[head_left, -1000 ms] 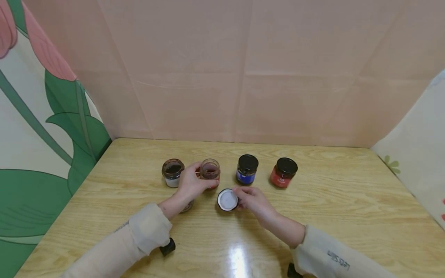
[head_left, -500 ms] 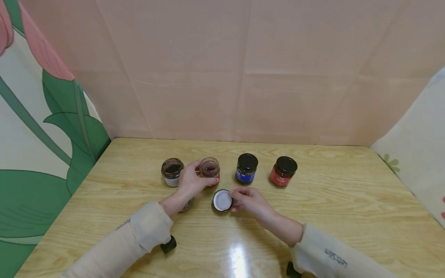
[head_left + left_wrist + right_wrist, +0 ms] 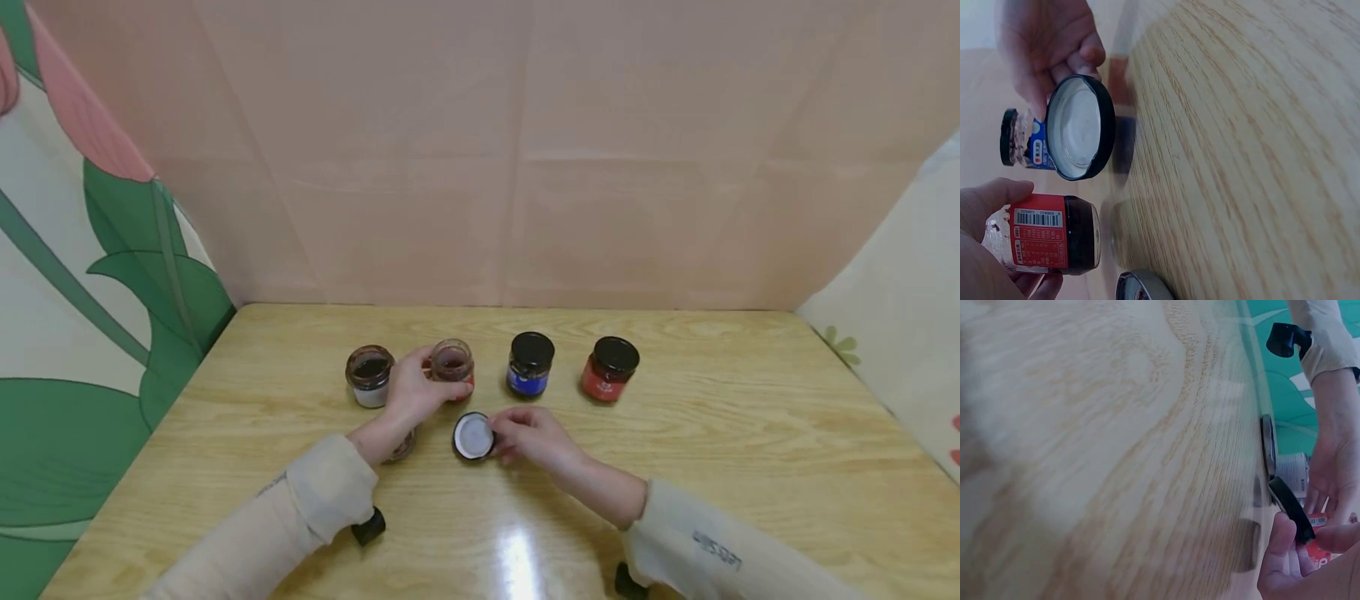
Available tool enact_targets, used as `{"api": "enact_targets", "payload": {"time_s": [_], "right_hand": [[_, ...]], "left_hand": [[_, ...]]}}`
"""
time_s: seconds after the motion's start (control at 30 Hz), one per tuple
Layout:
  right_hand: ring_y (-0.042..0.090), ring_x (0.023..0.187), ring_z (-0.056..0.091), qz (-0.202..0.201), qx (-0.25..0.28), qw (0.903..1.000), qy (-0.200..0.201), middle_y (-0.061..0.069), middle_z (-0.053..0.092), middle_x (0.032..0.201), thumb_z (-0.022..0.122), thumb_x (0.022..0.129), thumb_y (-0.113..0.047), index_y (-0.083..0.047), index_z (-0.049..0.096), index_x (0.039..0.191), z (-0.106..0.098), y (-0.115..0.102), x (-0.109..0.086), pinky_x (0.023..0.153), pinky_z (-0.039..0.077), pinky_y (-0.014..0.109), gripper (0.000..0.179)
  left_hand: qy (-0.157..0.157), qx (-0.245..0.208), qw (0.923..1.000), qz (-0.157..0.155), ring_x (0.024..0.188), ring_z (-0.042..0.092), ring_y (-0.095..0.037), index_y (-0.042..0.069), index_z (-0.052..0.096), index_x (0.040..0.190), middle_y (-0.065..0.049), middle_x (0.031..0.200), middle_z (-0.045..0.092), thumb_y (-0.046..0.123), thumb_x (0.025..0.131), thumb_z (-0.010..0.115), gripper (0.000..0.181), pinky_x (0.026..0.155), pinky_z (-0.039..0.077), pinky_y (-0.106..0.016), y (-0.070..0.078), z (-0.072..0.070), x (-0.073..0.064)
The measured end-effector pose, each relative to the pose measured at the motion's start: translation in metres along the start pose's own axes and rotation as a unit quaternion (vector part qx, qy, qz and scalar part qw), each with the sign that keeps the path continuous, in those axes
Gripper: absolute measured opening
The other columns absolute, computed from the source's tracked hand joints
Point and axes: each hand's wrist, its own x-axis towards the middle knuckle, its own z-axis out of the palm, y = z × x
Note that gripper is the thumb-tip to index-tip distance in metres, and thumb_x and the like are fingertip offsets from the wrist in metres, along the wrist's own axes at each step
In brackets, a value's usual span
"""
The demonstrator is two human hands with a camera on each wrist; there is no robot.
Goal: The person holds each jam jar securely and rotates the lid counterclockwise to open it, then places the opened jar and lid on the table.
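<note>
A left hand (image 3: 414,393) curls snugly around a lidless, round, red-labelled glass jar (image 3: 453,363), held upright, while the right hand (image 3: 531,434) pinches the edge of a round black metal lid (image 3: 474,437), its white inside showing, just above the wood-grain table (image 3: 712,408); a lidless, round, white-labelled glass jar (image 3: 370,382) stands at left, a black-lidded, round, blue-labelled glass jar (image 3: 531,365) and a black-lidded, round, red-labelled glass jar (image 3: 611,369) at right, and another round metal lid (image 3: 403,448) lies partly hidden on the table
</note>
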Motion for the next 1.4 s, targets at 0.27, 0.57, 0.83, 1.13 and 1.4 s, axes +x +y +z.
{"api": "enact_targets", "payload": {"time_s": [0.27,0.57,0.83,1.13,1.4], "right_hand": [[0.009,0.068,0.062,0.001,-0.007,1.0000,0.005,0.002,0.068,0.078,0.055,0.095,-0.012,0.013,0.061,0.109,0.0014,-0.0004,0.0044,0.063,0.053,0.027,0.029],[0.009,0.066,0.062,0.002,-0.013,0.9999,0.009,0.003,0.068,0.078,0.055,0.094,-0.010,0.014,0.061,0.108,0.0033,-0.0011,0.0054,0.063,0.053,0.026,0.029],[0.009,0.065,0.061,-0.001,-0.020,0.9997,0.014,0.005,0.069,0.079,0.055,0.094,-0.009,0.014,0.062,0.108,0.0041,-0.0007,0.0058,0.062,0.051,0.024,0.028],[0.009,0.063,0.059,0.000,-0.029,0.9993,0.022,0.001,0.066,0.073,0.056,0.094,-0.011,0.013,0.062,0.107,0.0045,-0.0001,0.0081,0.061,0.050,0.023,0.028],[0.008,0.064,0.059,0.000,-0.034,0.9991,0.024,0.004,0.069,0.077,0.056,0.094,-0.008,0.015,0.062,0.107,0.0050,-0.0007,0.0081,0.063,0.051,0.024,0.027]], "left_hand": [[-0.002,-0.006,1.0000,0.002,0.099,0.062,-0.026,0.008,0.063,0.123,-0.010,0.112,0.067,0.018,0.065,0.087,0.064,0.083,0.051,-0.036,0.0003,0.0014,0.0027],[-0.001,-0.004,1.0000,-0.001,0.098,0.062,-0.026,0.008,0.064,0.121,-0.009,0.110,0.067,0.017,0.065,0.087,0.062,0.082,0.051,-0.035,-0.0035,0.0034,0.0036],[0.002,0.044,0.9985,0.032,0.101,0.062,-0.024,0.009,0.063,0.121,-0.009,0.110,0.068,0.023,0.068,0.087,0.060,0.086,0.050,-0.038,-0.0052,0.0067,0.0073],[-0.004,0.071,0.9969,0.035,0.107,0.061,-0.027,0.009,0.062,0.123,-0.010,0.112,0.068,0.024,0.068,0.087,0.063,0.091,0.049,-0.040,-0.0044,0.0067,0.0078],[-0.013,0.078,0.9960,0.042,0.110,0.060,-0.026,0.010,0.062,0.124,-0.009,0.115,0.067,0.025,0.069,0.087,0.063,0.093,0.048,-0.040,-0.0057,0.0054,0.0099]]}}
